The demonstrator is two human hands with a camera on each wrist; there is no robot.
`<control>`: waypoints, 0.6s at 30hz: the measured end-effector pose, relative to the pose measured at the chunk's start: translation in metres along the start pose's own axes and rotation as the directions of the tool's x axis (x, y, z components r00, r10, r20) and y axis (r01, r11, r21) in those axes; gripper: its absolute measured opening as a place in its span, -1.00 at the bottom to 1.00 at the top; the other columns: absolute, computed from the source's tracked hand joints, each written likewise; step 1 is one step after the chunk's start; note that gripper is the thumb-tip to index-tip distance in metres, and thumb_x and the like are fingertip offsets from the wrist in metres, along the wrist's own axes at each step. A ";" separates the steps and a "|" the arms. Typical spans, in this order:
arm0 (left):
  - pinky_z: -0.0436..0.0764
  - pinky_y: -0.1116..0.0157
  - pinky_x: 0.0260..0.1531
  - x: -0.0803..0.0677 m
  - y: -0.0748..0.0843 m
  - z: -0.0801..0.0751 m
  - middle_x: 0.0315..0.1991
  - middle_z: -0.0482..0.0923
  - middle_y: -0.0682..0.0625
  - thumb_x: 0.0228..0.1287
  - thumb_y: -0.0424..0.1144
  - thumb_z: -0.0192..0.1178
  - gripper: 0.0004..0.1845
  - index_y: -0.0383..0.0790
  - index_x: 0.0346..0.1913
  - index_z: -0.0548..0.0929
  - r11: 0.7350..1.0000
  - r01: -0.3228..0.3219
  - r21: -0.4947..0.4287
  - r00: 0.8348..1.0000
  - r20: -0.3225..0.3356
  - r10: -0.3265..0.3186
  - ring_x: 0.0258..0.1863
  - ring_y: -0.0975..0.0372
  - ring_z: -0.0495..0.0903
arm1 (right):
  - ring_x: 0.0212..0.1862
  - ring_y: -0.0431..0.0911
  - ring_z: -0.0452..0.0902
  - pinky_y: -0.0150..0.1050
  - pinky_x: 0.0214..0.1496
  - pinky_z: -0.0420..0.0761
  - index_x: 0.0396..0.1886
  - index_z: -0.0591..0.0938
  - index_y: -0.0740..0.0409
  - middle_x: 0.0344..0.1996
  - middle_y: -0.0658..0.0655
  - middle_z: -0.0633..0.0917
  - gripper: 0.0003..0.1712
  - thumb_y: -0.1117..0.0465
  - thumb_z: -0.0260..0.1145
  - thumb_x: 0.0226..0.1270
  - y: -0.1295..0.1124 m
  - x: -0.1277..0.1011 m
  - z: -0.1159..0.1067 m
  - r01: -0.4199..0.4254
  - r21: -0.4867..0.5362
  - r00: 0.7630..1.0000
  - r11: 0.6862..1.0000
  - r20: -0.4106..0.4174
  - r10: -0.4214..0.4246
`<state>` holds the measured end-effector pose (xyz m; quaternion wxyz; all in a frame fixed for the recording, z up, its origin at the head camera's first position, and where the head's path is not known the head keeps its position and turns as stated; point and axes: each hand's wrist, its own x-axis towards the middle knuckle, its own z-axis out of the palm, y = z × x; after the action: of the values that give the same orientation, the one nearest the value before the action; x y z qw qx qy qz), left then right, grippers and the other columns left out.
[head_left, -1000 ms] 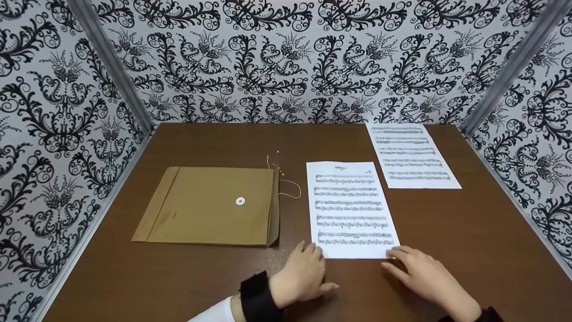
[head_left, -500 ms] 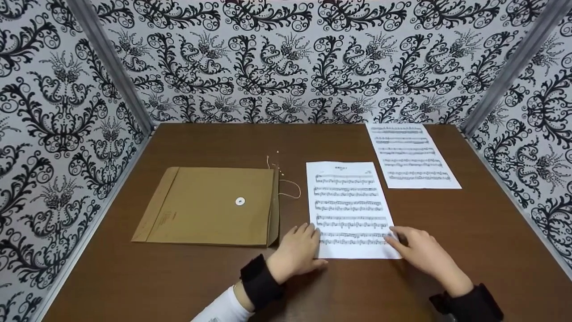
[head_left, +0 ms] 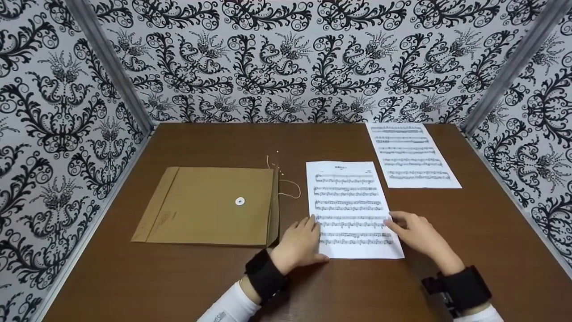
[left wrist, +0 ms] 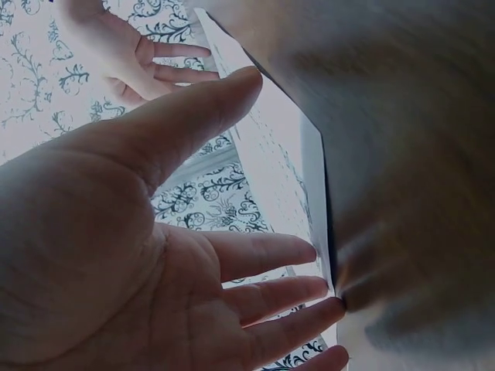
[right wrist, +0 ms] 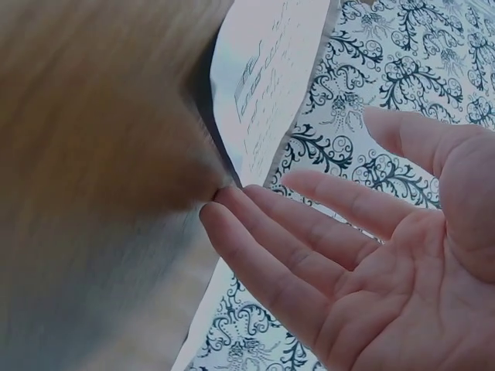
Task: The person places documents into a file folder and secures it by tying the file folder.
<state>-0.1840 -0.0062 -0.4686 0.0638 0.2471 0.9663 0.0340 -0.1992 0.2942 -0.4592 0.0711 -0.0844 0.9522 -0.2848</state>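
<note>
A white page of sheet music (head_left: 348, 201) lies on the brown table, right of the middle in the head view. My left hand (head_left: 297, 245) is at its left edge, fingertips right at the border and thumb near the bottom corner. Along the opposite edge, my right hand (head_left: 418, 235) touches the page with its fingers and thumb. Both wrist views show fingers nearly straight: the left fingertips (left wrist: 332, 309) meet the edge of the page (left wrist: 278, 131), and the right fingertips (right wrist: 224, 197) do likewise. In the right wrist view the page (right wrist: 259, 93) bows slightly.
Left of the page lies a brown paper envelope (head_left: 205, 210) with a white button (head_left: 240, 201) and a loose string (head_left: 292, 187). Another music page (head_left: 413, 156) lies at the back right. Patterned walls (head_left: 286, 58) border the table (head_left: 223, 281).
Both hands have slid forward along the page's side edges, away from its bottom corners. The page, the envelope and the other sheet remain in place.
</note>
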 end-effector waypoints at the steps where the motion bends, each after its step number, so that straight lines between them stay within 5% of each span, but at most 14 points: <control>1: 0.50 0.09 0.42 0.001 0.000 0.000 0.50 0.38 -0.19 0.11 0.29 0.41 -0.02 -0.33 0.43 0.43 1.000 -0.002 0.003 1.000 -0.009 0.002 0.46 0.02 0.46 | 0.14 0.30 0.69 0.16 0.07 0.71 0.31 0.51 0.51 0.15 0.51 0.67 -0.38 0.04 0.20 0.57 0.000 0.002 0.000 0.001 0.005 1.000 1.000 -0.002 -0.001; 18: 0.50 0.10 0.42 0.004 -0.002 0.001 0.48 0.41 -0.17 0.12 0.27 0.42 -0.07 -0.27 0.41 0.46 0.999 -0.011 0.047 1.000 -0.010 0.011 0.46 0.07 0.46 | 0.23 0.34 0.62 0.20 0.21 0.64 0.32 0.51 0.48 0.22 0.49 0.63 -0.40 0.05 0.19 0.58 0.007 0.022 0.001 -0.010 0.104 0.996 0.995 -0.086 0.019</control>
<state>-0.1882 -0.0058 -0.4706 0.0527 0.2536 0.9658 0.0127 -0.2216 0.2947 -0.4661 0.0361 -0.0613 0.9390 -0.3364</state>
